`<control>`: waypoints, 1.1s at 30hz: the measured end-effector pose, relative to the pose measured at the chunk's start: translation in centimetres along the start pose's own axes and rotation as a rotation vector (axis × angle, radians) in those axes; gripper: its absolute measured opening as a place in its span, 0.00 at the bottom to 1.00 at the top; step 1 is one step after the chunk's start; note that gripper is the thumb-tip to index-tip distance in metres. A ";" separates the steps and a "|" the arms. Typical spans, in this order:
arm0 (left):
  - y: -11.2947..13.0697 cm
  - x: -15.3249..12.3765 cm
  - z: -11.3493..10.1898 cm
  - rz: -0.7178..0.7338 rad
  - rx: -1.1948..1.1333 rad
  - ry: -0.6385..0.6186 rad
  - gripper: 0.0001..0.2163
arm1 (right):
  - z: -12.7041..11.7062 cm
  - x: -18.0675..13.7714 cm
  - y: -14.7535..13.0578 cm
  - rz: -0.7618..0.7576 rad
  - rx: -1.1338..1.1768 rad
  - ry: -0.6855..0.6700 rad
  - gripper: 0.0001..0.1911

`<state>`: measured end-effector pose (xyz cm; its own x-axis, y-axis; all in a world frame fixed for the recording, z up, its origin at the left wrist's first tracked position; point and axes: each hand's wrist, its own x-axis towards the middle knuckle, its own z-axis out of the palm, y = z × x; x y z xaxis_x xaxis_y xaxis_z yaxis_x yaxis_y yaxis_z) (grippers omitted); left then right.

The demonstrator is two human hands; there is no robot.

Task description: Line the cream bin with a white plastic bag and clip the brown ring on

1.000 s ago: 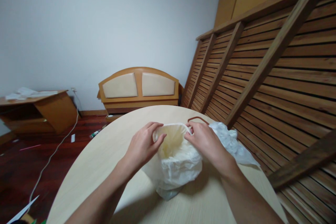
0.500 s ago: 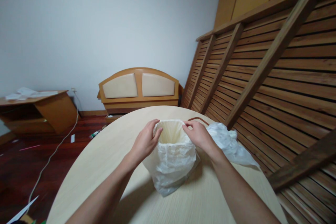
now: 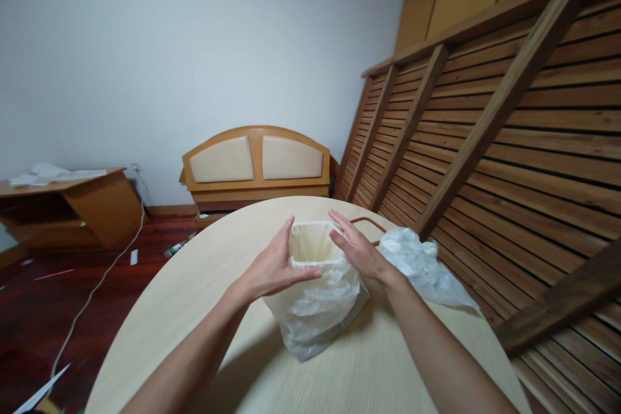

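On the round table, the bag-lined container is positioned at twelve o'clock, flanked at its nine by the left hand, fingers spread wide, and at its three by the right hand, fingers narrowly parted; its liner could be dislodged by uneven pulling.

**Cool Light, Dim Edges**

Cool light was brightest on the wall toward twelve o'clock, fading to gloom on the floor at eight. A soft-edged shadow lay off the white bag toward eight. Wide-angle distortion stretched the slatted panel at three.
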<state>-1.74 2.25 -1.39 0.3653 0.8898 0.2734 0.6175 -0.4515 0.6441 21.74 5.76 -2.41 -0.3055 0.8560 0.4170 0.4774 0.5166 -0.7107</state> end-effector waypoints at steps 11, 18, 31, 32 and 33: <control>-0.6 0.0 -0.3 0.029 -0.045 -0.042 0.58 | -0.8 -0.3 1.6 -0.058 -0.079 -0.216 0.56; -1.5 0.1 -0.2 0.076 0.028 -0.072 0.52 | -1.0 -0.6 2.8 -0.042 -0.056 -0.266 0.72; 1.6 -0.1 0.1 0.480 0.310 -0.007 0.11 | -4.0 0.3 6.1 0.166 -0.630 0.269 0.19; 1.6 -0.1 0.2 0.483 0.322 -0.018 0.09 | -3.5 0.1 6.7 0.184 -0.663 0.253 0.19; 1.5 0.0 0.3 0.480 0.336 -0.031 0.08 | -2.8 -0.1 7.3 0.201 -0.705 0.234 0.19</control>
<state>-0.59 1.51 -0.61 0.6755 0.5807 0.4544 0.5630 -0.8042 0.1905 27.58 9.46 -6.02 -0.0127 0.8756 0.4829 0.9415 0.1732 -0.2892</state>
